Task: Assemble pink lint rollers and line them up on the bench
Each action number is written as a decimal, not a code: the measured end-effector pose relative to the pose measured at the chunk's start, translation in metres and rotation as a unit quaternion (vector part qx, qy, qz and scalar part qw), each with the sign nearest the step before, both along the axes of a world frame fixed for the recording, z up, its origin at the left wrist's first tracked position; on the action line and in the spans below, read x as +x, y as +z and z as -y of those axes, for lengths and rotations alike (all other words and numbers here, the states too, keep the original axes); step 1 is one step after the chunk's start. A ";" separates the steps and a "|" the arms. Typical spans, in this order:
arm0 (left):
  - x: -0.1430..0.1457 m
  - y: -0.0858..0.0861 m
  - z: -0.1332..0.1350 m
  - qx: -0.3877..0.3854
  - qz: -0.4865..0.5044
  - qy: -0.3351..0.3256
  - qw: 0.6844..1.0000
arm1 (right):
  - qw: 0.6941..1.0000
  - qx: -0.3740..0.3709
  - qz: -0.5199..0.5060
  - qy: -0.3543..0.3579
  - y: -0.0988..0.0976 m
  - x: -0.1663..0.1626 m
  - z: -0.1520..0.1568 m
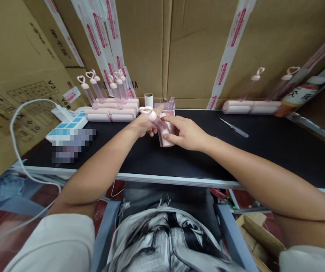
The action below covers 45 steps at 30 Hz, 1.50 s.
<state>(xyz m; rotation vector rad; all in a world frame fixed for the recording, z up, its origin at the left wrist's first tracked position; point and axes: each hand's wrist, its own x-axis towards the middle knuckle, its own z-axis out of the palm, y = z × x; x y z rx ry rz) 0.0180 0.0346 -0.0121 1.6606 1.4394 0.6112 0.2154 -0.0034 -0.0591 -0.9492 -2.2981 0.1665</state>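
Observation:
Both hands meet over the middle of the black table. My left hand (148,124) is closed around a pale pink item with a clear tube and a heart-shaped loop (148,110); the tube leans up and left across that hand. Against the item's rounded pink body (166,140) rest the curled fingers and thumb of my right hand (189,133). Just behind the fingers shows a translucent pinkish-purple plastic piece (171,104); whether it is joined to the item I cannot tell. Part of the item is hidden by the hands.
Several similar pink items (111,113) stand at the back left, with two more (237,107) at the back right. Nearby are a short white tube (149,100), a screwdriver (234,128), a labelled bottle (301,94), and a power strip (68,124) with a white cable. Cardboard (190,56) walls the back.

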 end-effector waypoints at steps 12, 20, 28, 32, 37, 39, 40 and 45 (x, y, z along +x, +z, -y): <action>0.008 -0.021 -0.002 0.052 -0.009 -0.076 0.996 | 0.949 -0.244 -0.190 0.068 -0.012 0.017 -0.030; 0.012 -0.026 0.000 0.048 0.024 -0.090 0.995 | 0.976 -0.164 -0.136 0.040 -0.008 0.017 -0.024; 0.015 -0.028 0.000 0.045 0.044 -0.106 0.992 | 0.984 -0.140 -0.110 0.018 -0.003 0.016 -0.020; 0.010 -0.031 -0.003 0.019 0.005 -0.093 0.995 | 0.992 -0.091 -0.085 0.007 0.003 0.017 -0.017; 0.003 -0.037 -0.008 0.039 -0.065 -0.113 0.991 | 0.995 -0.077 -0.060 -0.010 0.009 0.018 -0.013; 0.002 -0.039 -0.008 0.050 -0.069 -0.122 0.989 | 0.997 -0.066 -0.047 -0.015 0.012 0.018 -0.012; 0.003 -0.039 -0.008 0.052 -0.071 -0.125 0.988 | 0.997 -0.061 -0.039 -0.017 0.013 0.018 -0.012; 0.006 -0.041 -0.007 0.050 -0.079 -0.129 0.987 | 0.997 -0.066 -0.032 -0.031 0.014 0.019 -0.010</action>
